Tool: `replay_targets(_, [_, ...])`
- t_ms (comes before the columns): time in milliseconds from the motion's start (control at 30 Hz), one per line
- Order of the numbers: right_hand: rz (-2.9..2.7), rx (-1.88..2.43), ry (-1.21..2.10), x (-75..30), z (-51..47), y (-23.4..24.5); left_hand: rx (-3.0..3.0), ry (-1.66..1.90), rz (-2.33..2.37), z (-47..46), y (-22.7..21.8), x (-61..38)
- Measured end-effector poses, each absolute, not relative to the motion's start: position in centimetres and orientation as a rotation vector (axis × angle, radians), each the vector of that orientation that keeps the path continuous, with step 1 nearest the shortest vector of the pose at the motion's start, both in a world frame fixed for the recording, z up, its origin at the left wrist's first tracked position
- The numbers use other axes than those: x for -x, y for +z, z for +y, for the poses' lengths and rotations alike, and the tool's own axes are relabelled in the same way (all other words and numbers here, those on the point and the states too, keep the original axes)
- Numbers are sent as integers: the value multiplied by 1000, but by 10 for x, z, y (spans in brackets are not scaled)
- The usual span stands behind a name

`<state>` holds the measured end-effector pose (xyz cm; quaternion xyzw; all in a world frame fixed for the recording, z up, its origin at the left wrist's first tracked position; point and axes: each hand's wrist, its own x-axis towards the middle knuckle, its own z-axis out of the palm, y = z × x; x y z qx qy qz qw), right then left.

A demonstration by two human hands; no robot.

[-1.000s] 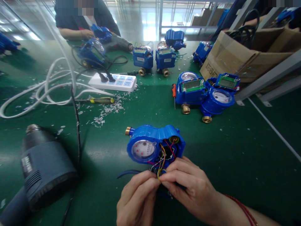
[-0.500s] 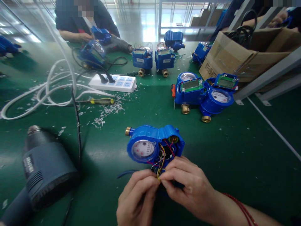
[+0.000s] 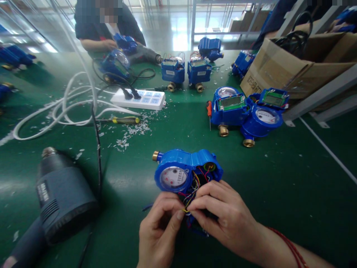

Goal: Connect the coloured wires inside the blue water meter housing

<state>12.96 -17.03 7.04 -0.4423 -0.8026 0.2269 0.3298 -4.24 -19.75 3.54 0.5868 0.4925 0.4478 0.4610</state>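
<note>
A blue water meter (image 3: 174, 158) lies on the green table in front of me, its round dial facing up and its side compartment open. Thin coloured wires (image 3: 196, 181) come out of that compartment towards my fingers. With thumb and fingertips pinched, my left hand (image 3: 161, 225) grips a yellow wire (image 3: 185, 210) just below the dial. My right hand (image 3: 223, 208) pinches wires at nearly the same spot, its fingertips almost touching the left ones. Part of the meter's lower side is hidden behind the right hand.
A heat gun (image 3: 65, 197) lies at left, beside a black cable. Further back are a white power strip (image 3: 139, 99), a yellow screwdriver (image 3: 126, 120), plastic scraps and an orange screwdriver (image 3: 209, 108). More meters (image 3: 228, 111) stand near a cardboard box (image 3: 279, 70). Across the table sits a person (image 3: 108, 26).
My left thumb and fingers have shifted their pinch on the yellow wire, turning slightly. The whole scene has moved a little to the right in view. Both hands stay at the wires.
</note>
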Motion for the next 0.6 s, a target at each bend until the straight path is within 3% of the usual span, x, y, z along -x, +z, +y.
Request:
replay_targets(167, [-2047, 1144, 552, -128, -171, 70, -1920, 1257, 1291, -200, 37, 39])
replay_targets(600, [-1935, 1185, 398, -124, -180, 65, -1954, 1212, 1362, -205, 39, 34])
